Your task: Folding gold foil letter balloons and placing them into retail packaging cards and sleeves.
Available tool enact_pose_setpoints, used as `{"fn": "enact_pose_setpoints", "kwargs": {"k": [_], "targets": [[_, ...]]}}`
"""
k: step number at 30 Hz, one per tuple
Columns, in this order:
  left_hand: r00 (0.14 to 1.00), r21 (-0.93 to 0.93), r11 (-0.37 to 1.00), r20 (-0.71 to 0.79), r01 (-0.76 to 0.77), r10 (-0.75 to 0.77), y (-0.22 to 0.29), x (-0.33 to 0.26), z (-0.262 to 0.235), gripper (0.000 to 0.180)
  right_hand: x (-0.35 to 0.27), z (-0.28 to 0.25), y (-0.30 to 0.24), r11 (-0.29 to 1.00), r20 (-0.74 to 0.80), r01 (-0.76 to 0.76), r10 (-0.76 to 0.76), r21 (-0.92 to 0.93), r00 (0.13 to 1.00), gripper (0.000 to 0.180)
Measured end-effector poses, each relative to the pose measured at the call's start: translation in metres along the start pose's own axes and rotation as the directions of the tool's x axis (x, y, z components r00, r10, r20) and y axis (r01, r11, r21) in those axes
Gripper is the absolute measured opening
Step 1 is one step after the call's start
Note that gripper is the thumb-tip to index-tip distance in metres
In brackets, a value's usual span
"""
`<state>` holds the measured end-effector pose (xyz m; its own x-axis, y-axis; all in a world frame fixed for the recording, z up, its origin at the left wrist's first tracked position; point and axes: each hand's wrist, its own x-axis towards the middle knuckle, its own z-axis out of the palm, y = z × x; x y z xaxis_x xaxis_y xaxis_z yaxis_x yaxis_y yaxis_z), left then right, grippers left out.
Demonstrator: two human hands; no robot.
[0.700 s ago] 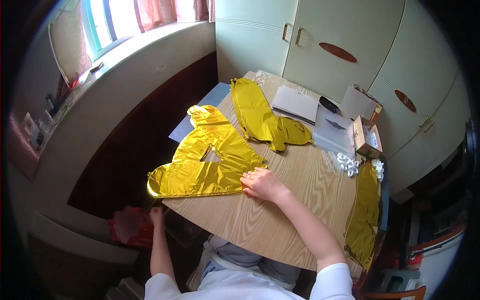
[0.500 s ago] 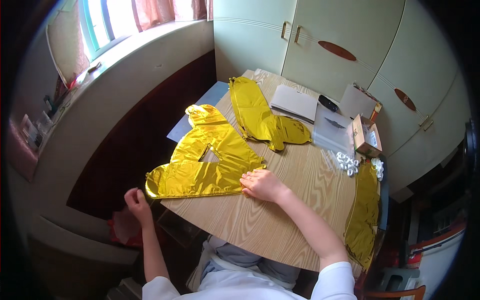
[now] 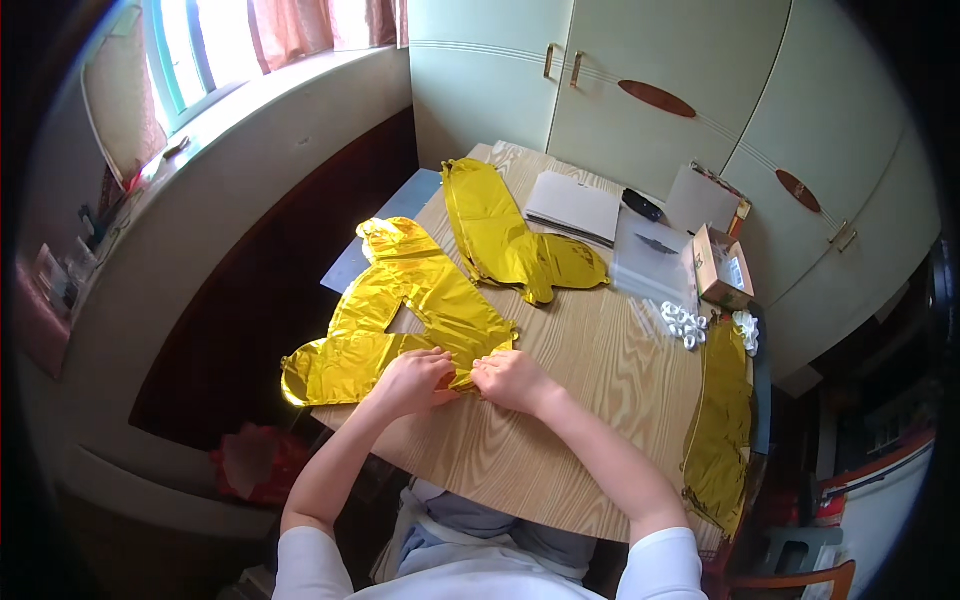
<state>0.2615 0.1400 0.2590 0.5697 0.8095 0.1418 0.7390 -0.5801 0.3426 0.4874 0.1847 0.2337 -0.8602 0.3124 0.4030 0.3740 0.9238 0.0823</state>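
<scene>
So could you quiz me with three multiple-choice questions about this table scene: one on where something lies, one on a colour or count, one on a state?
1. Where does the small cardboard box stand?
A. far right of the table
B. on the windowsill
C. on the floor

2. What colour are the foil balloons?
A. silver
B. gold
C. red

3. How is the letter-shaped balloon under the hands?
A. inflated
B. flat
C. rolled up

Key: 1 A, it sits by the cupboards; 2 B, all shine gold; 3 B, it lies flat beneath the left hand and right hand.
</scene>
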Motion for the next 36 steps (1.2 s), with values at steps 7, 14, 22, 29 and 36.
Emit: {"fn": "enact_pose_setpoints", "kwargs": {"k": [7,14,22,29,36], "targets": [[0.991,-0.103,0.986,0.047,0.131,-0.127,-0.002,0.002,-0.007,0.029,0.014,-0.014,0.006,0.990,0.160,-0.124,0.112,0.069,0.981,0.006],[0.991,-0.093,0.987,-0.026,0.131,-0.134,0.002,0.003,-0.002,0.027,0.017,-0.017,0.008,0.937,0.218,-0.304,0.265,0.170,0.939,0.008],[0.968,-0.054,0.973,-0.102,0.224,-0.228,0.008,0.006,0.009,0.017,0.031,-0.026,0.010,0.885,0.232,-0.413,0.365,0.212,0.902,0.011],[0.924,-0.153,0.944,-0.210,0.292,-0.320,0.008,0.008,0.012,0.016,0.017,-0.026,0.017,0.918,-0.199,-0.395,0.394,0.037,0.897,0.012],[0.887,-0.251,0.899,-0.209,0.359,-0.412,0.004,0.007,0.008,0.017,-0.009,-0.004,-0.009,0.932,-0.069,-0.281,0.304,0.231,0.950,0.019]]}}
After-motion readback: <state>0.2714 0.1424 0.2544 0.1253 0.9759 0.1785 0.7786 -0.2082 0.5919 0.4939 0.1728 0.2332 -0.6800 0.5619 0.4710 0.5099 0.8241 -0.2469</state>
